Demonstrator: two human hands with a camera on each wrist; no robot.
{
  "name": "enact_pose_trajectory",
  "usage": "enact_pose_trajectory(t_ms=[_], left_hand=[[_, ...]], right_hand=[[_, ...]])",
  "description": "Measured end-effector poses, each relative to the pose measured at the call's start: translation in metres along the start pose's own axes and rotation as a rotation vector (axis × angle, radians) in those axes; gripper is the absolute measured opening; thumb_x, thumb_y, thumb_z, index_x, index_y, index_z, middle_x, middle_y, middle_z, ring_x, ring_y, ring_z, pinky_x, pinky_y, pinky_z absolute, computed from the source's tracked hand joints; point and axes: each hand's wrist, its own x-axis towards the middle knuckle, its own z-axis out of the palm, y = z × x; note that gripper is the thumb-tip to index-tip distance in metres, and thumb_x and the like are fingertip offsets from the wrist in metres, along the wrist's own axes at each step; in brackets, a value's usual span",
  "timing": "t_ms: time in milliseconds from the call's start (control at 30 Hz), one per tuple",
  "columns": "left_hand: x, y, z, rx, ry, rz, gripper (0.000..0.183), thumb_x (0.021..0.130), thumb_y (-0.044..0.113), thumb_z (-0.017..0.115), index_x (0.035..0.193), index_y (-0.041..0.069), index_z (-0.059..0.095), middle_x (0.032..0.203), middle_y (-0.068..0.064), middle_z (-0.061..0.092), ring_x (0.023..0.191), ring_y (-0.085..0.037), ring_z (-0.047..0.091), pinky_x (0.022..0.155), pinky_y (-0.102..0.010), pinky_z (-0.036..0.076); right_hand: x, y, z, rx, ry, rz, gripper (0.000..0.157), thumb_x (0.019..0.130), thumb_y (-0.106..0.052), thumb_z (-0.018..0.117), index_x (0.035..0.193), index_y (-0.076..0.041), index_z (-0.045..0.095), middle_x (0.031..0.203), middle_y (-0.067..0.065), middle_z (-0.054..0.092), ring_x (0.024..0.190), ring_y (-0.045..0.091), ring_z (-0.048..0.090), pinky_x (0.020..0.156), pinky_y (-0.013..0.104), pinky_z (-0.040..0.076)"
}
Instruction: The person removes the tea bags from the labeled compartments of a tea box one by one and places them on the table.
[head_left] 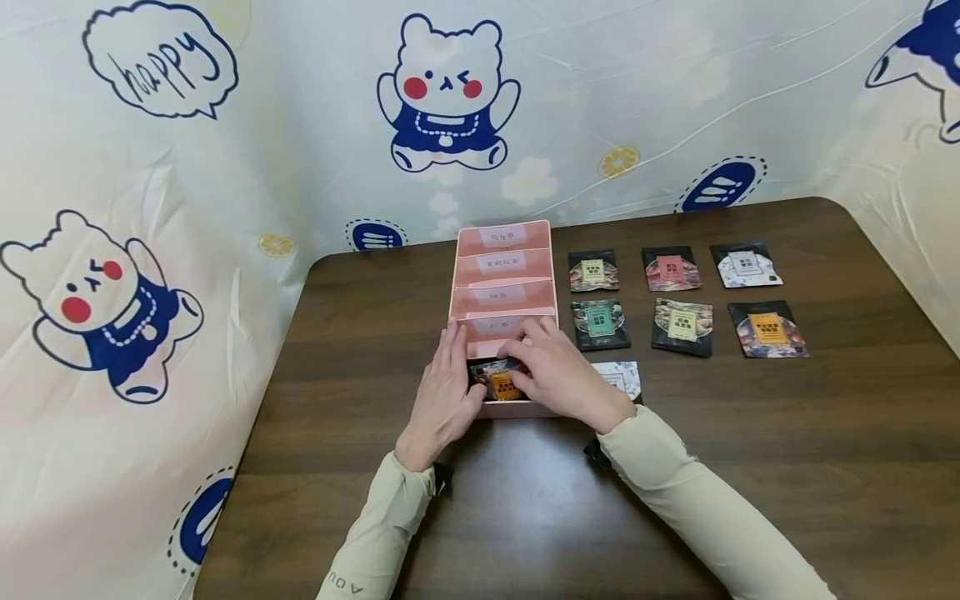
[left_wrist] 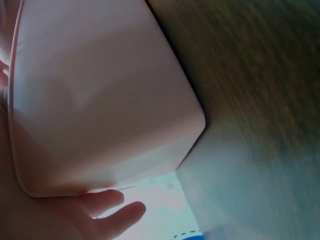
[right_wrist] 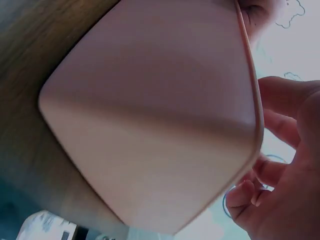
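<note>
A pink compartment box (head_left: 503,271) with paper labels on its dividers stands on the table. In its front compartment lies a dark tea sachet (head_left: 504,385) with an orange label. My left hand (head_left: 444,392) rests along the box's left side, fingers extended and thumb near the front left corner. The right hand (head_left: 558,371) reaches over the right rim, thumb and fingertips curled at the sachet; the grip is partly hidden. The left wrist view shows the box's plain outer wall (left_wrist: 110,90), with fingers (left_wrist: 122,217) past its corner. Fingers (right_wrist: 280,127) bend at the rim in the right wrist view.
Right of the box, several tea sachets lie in two rows, among them a green-labelled one (head_left: 600,323) and an orange-labelled one (head_left: 768,329). A white sachet (head_left: 621,377) is partly under the right forearm. A printed curtain (head_left: 315,125) hangs behind the wooden table (head_left: 330,400).
</note>
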Motion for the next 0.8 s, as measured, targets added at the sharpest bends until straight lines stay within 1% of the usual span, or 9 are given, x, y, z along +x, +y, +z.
enact_pose_trajectory(t_ms=[133,233,333,567,800], left_hand=[[0.000,0.000,0.000,0.004,0.003,-0.004,0.076,0.076,0.024,0.045,0.144,0.009,0.014,0.152,-0.005,0.006,0.138,-0.024,0.012,0.096,-0.054,0.033],[0.000,0.000,0.000,0.002,0.004,-0.005,0.076,0.076,0.024,0.045,0.143,0.009,0.015,0.152,-0.005,0.007,0.138,-0.024,0.012,0.095,-0.054,0.033],[0.000,0.000,0.000,0.000,0.004,-0.003,0.076,0.076,0.024,0.046,0.143,0.009,0.015,0.152,-0.006,0.007,0.138,-0.025,0.013,0.095,-0.054,0.034],[0.001,0.001,0.000,-0.003,0.002,-0.009,0.077,0.075,0.023,0.046,0.143,0.009,0.015,0.152,-0.006,0.007,0.138,-0.024,0.012,0.096,-0.054,0.033],[0.000,0.001,0.001,-0.004,0.007,-0.010,0.077,0.075,0.024,0.046,0.143,0.010,0.015,0.152,-0.005,0.007,0.138,-0.025,0.013,0.095,-0.054,0.034]], right_hand=[[0.006,-0.004,0.006,-0.044,-0.048,-0.040,0.023,0.081,-0.021,0.063,0.104,-0.022,0.064,0.107,-0.001,0.049,0.093,0.018,0.037,0.077,0.032,0.034],[0.010,-0.007,0.010,-0.068,-0.066,-0.066,0.024,0.081,-0.021,0.062,0.105,-0.024,0.064,0.108,0.000,0.048,0.093,0.018,0.037,0.075,0.032,0.033],[0.013,-0.008,0.013,-0.079,-0.067,-0.084,0.024,0.082,-0.020,0.061,0.105,-0.025,0.063,0.107,0.000,0.048,0.091,0.018,0.038,0.073,0.032,0.033],[0.015,-0.007,0.016,-0.087,-0.068,-0.095,0.024,0.081,-0.019,0.061,0.105,-0.024,0.063,0.103,0.000,0.048,0.088,0.017,0.036,0.069,0.030,0.032],[0.014,-0.007,0.015,-0.071,-0.064,-0.087,0.021,0.081,-0.019,0.062,0.101,-0.023,0.064,0.102,0.000,0.047,0.089,0.018,0.036,0.071,0.030,0.032]])
